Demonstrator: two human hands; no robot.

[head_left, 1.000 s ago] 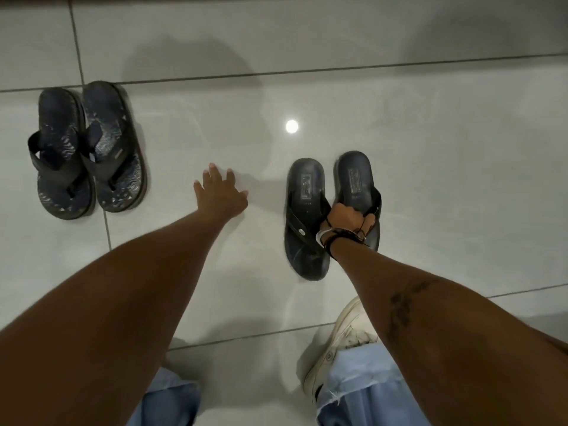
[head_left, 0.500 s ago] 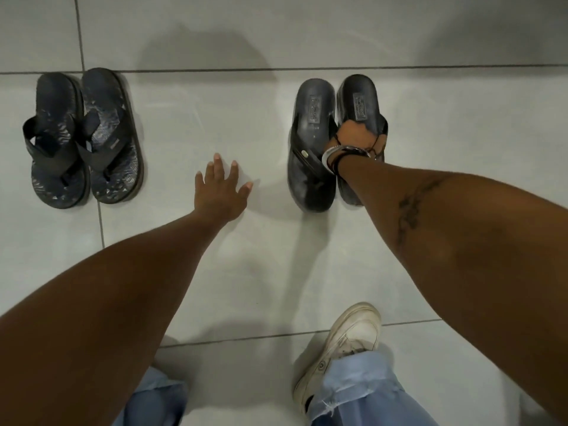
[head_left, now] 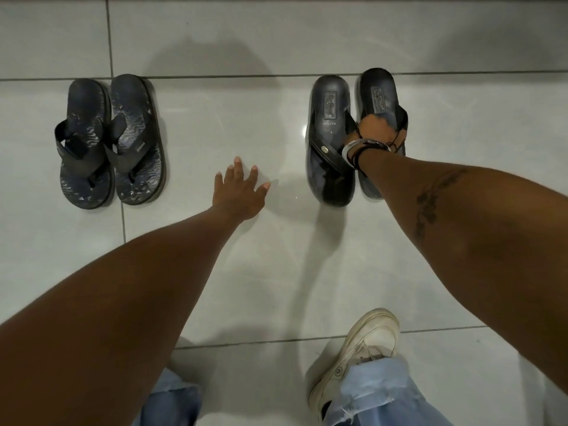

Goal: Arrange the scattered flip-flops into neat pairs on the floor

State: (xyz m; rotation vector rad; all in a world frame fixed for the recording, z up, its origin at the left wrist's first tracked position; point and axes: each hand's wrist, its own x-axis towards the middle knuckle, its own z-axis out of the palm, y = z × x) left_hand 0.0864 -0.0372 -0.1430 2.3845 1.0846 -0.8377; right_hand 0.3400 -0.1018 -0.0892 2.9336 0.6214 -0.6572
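Two pairs of dark flip-flops stand on the pale tiled floor. The patterned blue pair (head_left: pixel 110 139) sits side by side at the left, heels at a grout line. The plain black pair (head_left: pixel 330 139) stands at the right, also side by side. My right hand (head_left: pixel 376 129) rests on the straps of the right black flip-flop (head_left: pixel 379 96), fingers curled around them; its wrist wears bands. My left hand (head_left: pixel 241 192) lies flat on the floor between the two pairs, fingers spread, holding nothing.
My white sneaker (head_left: pixel 359 358) and light blue jeans cuffs (head_left: pixel 378 395) are at the bottom. Grout lines (head_left: pixel 215 76) cross the glossy floor (head_left: pixel 246 272) just behind both pairs.
My right hand pushed the black pair forward, away from me, until it lined up with the blue pair. My left hand stayed flat on the floor.
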